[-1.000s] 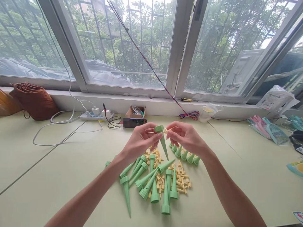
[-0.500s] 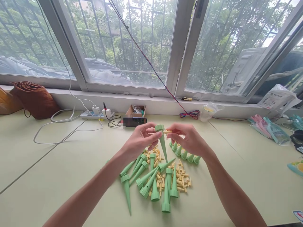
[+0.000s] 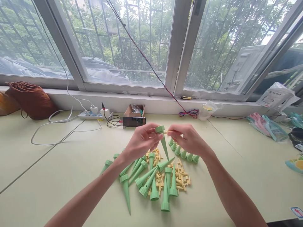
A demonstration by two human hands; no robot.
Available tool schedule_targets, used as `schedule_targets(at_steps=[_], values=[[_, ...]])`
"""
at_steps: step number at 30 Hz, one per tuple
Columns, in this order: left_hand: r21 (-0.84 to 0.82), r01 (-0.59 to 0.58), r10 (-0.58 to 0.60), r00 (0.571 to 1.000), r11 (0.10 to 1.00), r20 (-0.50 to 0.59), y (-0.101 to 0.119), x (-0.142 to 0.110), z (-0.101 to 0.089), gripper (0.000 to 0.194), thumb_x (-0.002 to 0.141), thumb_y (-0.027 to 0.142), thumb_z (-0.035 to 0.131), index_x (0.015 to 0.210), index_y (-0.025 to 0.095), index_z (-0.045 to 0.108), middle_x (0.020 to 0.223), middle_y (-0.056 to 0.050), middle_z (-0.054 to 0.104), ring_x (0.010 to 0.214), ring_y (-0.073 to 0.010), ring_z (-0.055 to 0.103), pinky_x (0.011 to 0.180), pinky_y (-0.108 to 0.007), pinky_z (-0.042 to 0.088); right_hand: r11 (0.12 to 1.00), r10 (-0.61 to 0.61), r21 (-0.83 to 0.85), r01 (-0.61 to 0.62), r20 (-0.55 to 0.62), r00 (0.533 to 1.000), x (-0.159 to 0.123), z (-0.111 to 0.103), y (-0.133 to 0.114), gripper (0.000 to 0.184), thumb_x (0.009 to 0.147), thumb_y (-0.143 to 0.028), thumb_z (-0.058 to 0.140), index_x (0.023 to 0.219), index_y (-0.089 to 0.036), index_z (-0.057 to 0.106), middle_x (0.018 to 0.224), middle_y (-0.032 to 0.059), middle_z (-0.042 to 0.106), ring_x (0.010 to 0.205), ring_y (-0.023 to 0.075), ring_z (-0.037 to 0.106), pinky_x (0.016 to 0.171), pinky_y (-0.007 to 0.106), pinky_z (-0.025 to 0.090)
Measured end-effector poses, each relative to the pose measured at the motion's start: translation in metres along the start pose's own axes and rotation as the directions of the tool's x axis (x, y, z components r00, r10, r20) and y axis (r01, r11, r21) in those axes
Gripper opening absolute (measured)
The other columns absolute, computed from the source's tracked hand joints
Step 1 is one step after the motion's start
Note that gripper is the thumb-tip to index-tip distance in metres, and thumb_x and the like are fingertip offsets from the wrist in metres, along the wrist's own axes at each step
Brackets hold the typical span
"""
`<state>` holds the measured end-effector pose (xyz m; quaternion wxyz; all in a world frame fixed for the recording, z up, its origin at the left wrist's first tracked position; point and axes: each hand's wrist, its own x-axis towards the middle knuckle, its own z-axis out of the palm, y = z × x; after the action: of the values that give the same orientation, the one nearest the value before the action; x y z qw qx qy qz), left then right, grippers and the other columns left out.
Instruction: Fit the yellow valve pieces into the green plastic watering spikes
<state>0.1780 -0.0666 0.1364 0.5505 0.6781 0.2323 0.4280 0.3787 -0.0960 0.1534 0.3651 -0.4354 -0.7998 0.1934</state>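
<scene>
Between the fingers and thumb of my left hand (image 3: 144, 137) is a green plastic watering spike (image 3: 163, 144), its wide cap up and its tip pointing down. My right hand (image 3: 186, 136) is closed in a pinch on a small yellow plastic nozzle (image 3: 166, 132), mostly hidden by the fingers. The nozzle's exposed end meets the spike's side just below the cap. Below the hands lie several loose green spikes (image 3: 147, 177), partly on top of a pile of yellow nozzles (image 3: 181, 176). Several more spikes stand tip up in a row (image 3: 183, 154) beneath my right hand.
At the back are a power strip (image 3: 88, 115) with white cables, a small cardboard box (image 3: 134, 110) behind a black box (image 3: 134, 121), and coiled wires (image 3: 189, 113). A brown bag (image 3: 32, 101) stands at left; plastic-wrapped items (image 3: 268, 126) lie at right.
My right hand has turned, its fingers curling further around the yellow nozzle, so less of it shows. My left hand keeps the green spike in nearly the same place. The view has shifted slightly.
</scene>
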Motion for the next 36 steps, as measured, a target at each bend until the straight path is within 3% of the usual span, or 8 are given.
schedule_targets(at_steps=[9, 14, 20, 22, 24, 28, 31, 36], values=[[0.434, -0.234, 0.309, 0.944, 0.87, -0.111, -0.011, -0.006, 0.006, 0.011, 0.087, 0.027, 0.067, 0.095, 0.019, 0.067, 0.076, -0.002, 0.061, 0.06, -0.0113, 0.054, 0.056, -0.023, 0.05, 0.919, 0.147, 0.356, -0.169, 0.088, 0.985, 0.0, 0.007, 0.003, 0.043, 0.098, -0.049, 0.046, 0.067, -0.019, 0.046, 0.053, -0.0067, 0.033, 0.044, 0.0073, 0.029, 0.043, 0.022, 0.023], [0.69, -0.402, 0.521, 0.852, 0.601, 0.042, -0.016, -0.006, 0.002, 0.008, 0.091, 0.021, 0.06, 0.095, 0.021, 0.067, 0.072, -0.002, 0.055, 0.062, -0.0124, 0.048, 0.056, -0.023, 0.041, 0.73, 0.213, 0.614, -0.3, 0.212, 0.954, 0.001, 0.01, 0.0, 0.046, 0.095, -0.054, 0.052, 0.065, -0.021, 0.039, 0.054, -0.0092, 0.021, 0.045, 0.0058, 0.014, 0.039, 0.021, 0.015], [0.717, -0.593, 0.653, 0.713, 0.367, 0.256, -0.022, -0.003, -0.005, 0.02, 0.091, 0.008, 0.056, 0.106, 0.02, 0.061, 0.083, -0.004, 0.061, 0.066, -0.0104, 0.051, 0.055, -0.02, 0.039, 0.673, 0.262, 0.647, -0.357, 0.243, 0.934, 0.002, 0.011, 0.0, 0.049, 0.095, -0.05, 0.054, 0.061, -0.02, 0.036, 0.055, -0.0088, 0.02, 0.045, 0.0053, 0.016, 0.039, 0.02, 0.015], [0.699, -0.575, 0.646, 0.733, 0.425, 0.211, -0.021, -0.002, -0.004, 0.017, 0.091, 0.009, 0.058, 0.104, 0.019, 0.062, 0.084, -0.004, 0.061, 0.065, -0.0097, 0.051, 0.055, -0.02, 0.042, 0.683, 0.257, 0.643, -0.347, 0.232, 0.938, 0.003, 0.011, 0.001, 0.05, 0.095, -0.051, 0.053, 0.06, -0.02, 0.035, 0.054, -0.0089, 0.021, 0.043, 0.0049, 0.018, 0.039, 0.02, 0.017], [0.642, -0.482, 0.57, 0.817, 0.596, 0.084, -0.017, -0.002, -0.002, 0.012, 0.09, 0.013, 0.062, 0.101, 0.019, 0.063, 0.081, -0.002, 0.061, 0.062, -0.0086, 0.052, 0.056, -0.02, 0.045, 0.713, 0.239, 0.623, -0.322, 0.216, 0.947, 0.004, 0.011, 0.002, 0.05, 0.096, -0.052, 0.05, 0.061, -0.019, 0.038, 0.053, -0.0082, 0.026, 0.042, 0.0048, 0.024, 0.04, 0.02, 0.021], [0.31, -0.18, 0.213, 0.974, 0.934, -0.076, -0.008, 0.0, -0.001, 0.013, 0.087, 0.024, 0.068, 0.096, 0.018, 0.062, 0.069, 0.002, 0.055, 0.051, -0.0073, 0.05, 0.047, -0.019, 0.046, 0.843, 0.162, 0.499, -0.201, 0.121, 0.979, 0.004, 0.009, 0.003, 0.046, 0.097, -0.055, 0.047, 0.071, -0.018, 0.05, 0.056, -0.0049, 0.044, 0.046, 0.0072, 0.041, 0.044, 0.021, 0.031], [0.098, -0.093, 0.096, 0.995, 0.991, -0.032, -0.003, 0.001, -0.003, 0.018, 0.084, 0.027, 0.073, 0.093, 0.017, 0.061, 0.066, 0.002, 0.056, 0.046, -0.0067, 0.048, 0.041, -0.019, 0.041, 0.927, 0.094, 0.362, -0.1, 0.034, 0.995, 0.003, 0.008, 0.001, 0.041, 0.098, -0.051, 0.047, 0.075, -0.017, 0.052, 0.059, -0.0038, 0.05, 0.05, 0.0078, 0.045, 0.05, 0.021, 0.036], [0.032, -0.05, 0.051, 0.999, 0.998, -0.006, -0.002, 0.0, -0.002, 0.019, 0.087, 0.032, 0.07, 0.094, 0.016, 0.063, 0.065, 0.001, 0.059, 0.043, -0.0059, 0.046, 0.04, -0.019, 0.038, 0.984, 0.032, 0.179, -0.017, -0.082, 0.996, 0.001, 0.013, -0.001, 0.043, 0.102, -0.046, 0.04, 0.071, -0.018, 0.049, 0.058, -0.0044, 0.047, 0.051, 0.0082, 0.041, 0.053, 0.022, 0.034]])
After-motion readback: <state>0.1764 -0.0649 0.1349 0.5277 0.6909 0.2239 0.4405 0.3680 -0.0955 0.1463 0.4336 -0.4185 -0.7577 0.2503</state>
